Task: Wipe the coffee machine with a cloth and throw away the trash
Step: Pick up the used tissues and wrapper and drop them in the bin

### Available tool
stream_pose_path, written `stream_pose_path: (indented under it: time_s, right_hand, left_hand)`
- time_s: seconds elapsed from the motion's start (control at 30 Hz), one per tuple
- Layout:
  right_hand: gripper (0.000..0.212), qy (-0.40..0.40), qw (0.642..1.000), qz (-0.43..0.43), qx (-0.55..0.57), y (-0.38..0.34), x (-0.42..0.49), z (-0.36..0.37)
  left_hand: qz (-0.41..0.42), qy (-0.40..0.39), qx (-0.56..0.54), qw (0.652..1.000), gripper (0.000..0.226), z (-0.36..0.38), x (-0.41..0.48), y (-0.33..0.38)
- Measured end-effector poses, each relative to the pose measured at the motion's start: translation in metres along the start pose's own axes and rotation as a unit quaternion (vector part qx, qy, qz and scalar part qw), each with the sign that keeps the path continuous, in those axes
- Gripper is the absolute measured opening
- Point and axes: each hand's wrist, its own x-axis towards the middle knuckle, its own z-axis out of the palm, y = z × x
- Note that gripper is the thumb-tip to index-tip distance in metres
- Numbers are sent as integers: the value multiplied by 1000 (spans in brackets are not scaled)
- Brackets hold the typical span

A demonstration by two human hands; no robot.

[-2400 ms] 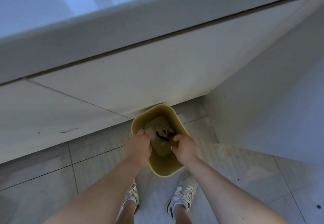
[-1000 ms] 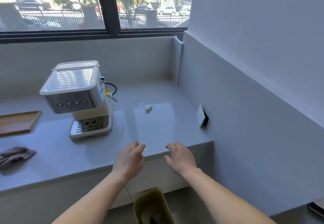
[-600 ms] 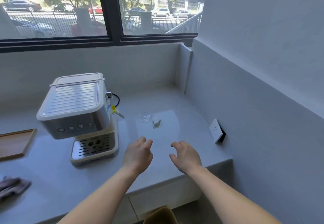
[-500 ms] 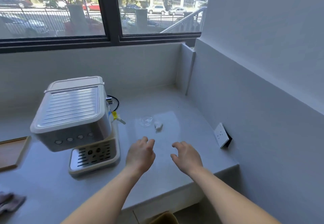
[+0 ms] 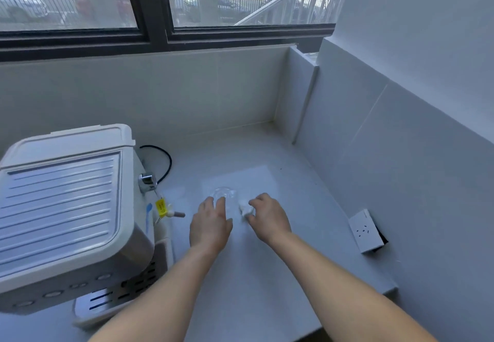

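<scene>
The right hand [image 5: 268, 218] is where the action is. Thumb and forefinger curl in around a small crumpled white wad [image 5: 246, 209], tissue or paper by the look of it, and they seem to have it pinched, just right of frame centre. The left hand [image 5: 211, 224] is right beside it, with its fingers mostly straight and close together. Its tips rest on the near edge of a clear plastic scrap [image 5: 223, 193], which is roundish, crinkly and almost invisible. As far as I can tell it isn't gripped yet. My guess is it's one hand per piece of trash, so both go in a single trip.

Both bits lie on the pale grey countertop [image 5: 267, 275], which is smooth and glossy enough to throw a bright patch of window light right behind the scrap.

The coffee machine [image 5: 66, 208] fills the left of the frame. It's a boxy cream plastic shell with a ribbed metal top and round buttons along the front edge. Its steam wand [image 5: 176, 214] with a yellow tag [image 5: 160, 206] pokes out toward the left hand, and a black cord [image 5: 167, 160] loops behind. No cloth or bin is in shot.

There's a white wall socket [image 5: 365, 230] at lower right and a dark-framed window [image 5: 152, 34] across the top.
</scene>
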Motion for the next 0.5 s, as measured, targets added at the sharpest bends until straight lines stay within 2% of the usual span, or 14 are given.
stream_pose_path:
  time_s: [0.17,0.37,0.5]
  right_hand:
    - [24,-24,999,-24,-37,4,31,12]
    - [15,-58,996,-31,-65,10,47,21]
    - [21,-52,995,-42,-77,18,42,28]
  left_hand:
    - [-23,-22,-8,999,66,8,42,5]
    - [-25,-112,-23,993,87,8,77,11]
    - [-7,-139,11,990,75,6,85,15]
